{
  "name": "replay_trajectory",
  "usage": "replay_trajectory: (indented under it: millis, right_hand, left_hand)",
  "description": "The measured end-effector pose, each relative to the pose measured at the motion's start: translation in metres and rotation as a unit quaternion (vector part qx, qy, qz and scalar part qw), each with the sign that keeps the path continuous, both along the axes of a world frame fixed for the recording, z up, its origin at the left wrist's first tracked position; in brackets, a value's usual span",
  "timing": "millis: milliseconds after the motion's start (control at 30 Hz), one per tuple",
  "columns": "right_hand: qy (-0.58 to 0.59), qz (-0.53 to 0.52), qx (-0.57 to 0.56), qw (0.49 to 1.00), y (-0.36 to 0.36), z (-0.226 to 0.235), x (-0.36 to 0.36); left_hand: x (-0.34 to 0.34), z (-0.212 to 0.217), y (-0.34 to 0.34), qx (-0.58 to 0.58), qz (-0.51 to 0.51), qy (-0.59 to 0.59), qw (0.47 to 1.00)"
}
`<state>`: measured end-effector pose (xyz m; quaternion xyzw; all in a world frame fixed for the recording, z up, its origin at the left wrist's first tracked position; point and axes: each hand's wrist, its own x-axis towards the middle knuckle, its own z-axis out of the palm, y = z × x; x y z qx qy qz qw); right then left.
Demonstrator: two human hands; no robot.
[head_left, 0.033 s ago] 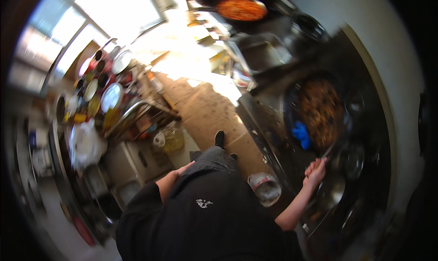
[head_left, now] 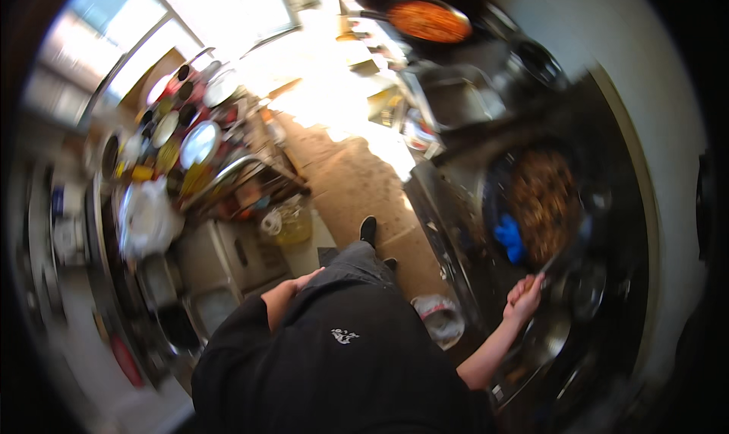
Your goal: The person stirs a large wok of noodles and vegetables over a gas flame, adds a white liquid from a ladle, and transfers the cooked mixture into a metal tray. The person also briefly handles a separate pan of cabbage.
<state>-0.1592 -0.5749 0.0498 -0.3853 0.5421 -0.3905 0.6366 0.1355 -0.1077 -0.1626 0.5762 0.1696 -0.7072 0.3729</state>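
Note:
My right hand (head_left: 523, 297) is closed round the thin metal handle of a cooking utensil (head_left: 544, 267). Its working end is lost in the food, so I cannot tell if it is a ladle or a spatula. The dark wok (head_left: 495, 177) on the right-hand stove holds a brown, chopped-looking food (head_left: 541, 206). At the wok's near left edge lies a crumpled bright blue thing (head_left: 509, 238), perhaps a glove or cloth. My left hand (head_left: 287, 291) rests against my dark shorts at the waist, fingers stretched out, holding nothing visible.
Farther up the counter stand a pan of orange-red food (head_left: 430, 21), a steel tray (head_left: 456, 100) and a dark pot (head_left: 541, 62). A clear plastic bucket (head_left: 439, 320) sits beside the stove. To the left are a crowded rack of containers (head_left: 201, 145) and a steel sink (head_left: 235, 255).
The whole view has shifted, so the stove and the rack sit slightly farther right. My right hand keeps its grip on the handle; my left hand stays at my waist.

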Motion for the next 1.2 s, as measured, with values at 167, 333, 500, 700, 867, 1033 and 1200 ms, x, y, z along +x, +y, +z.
replay_trajectory:
  millis: [167,333,500,700,867,1033,1200]
  right_hand:
    - [-0.04,0.142,-0.014,0.989,0.041,-0.011,0.069]
    - [-0.09,0.357,-0.058,0.928,0.079,0.004,0.197]
    - [-0.052,0.524,-0.034,0.849,0.138,0.024,0.372]
    - [0.11,0.623,-0.097,0.769,0.247,0.003,0.605]
    - [0.259,0.642,-0.396,0.604,0.303,-0.061,0.755]
    - [0.36,0.632,-0.475,0.495,0.352,-0.074,0.832]
    - [0.359,0.674,-0.446,0.466,0.358,-0.079,0.857]
  left_hand:
    - [0.019,-0.1,0.116,0.06,-0.484,-0.192,0.852]
    - [0.098,-0.011,0.086,0.182,-0.119,-0.508,0.833]
    - [0.244,0.047,0.075,0.13,0.099,-0.801,0.576]
    - [0.395,0.044,0.099,0.107,0.13,-0.859,0.484]
    - [0.435,0.029,0.106,0.079,0.119,-0.844,0.517]
    - [0.442,0.023,0.114,0.067,0.102,-0.84,0.529]
    - [0.447,0.022,0.115,0.062,0.111,-0.826,0.55]
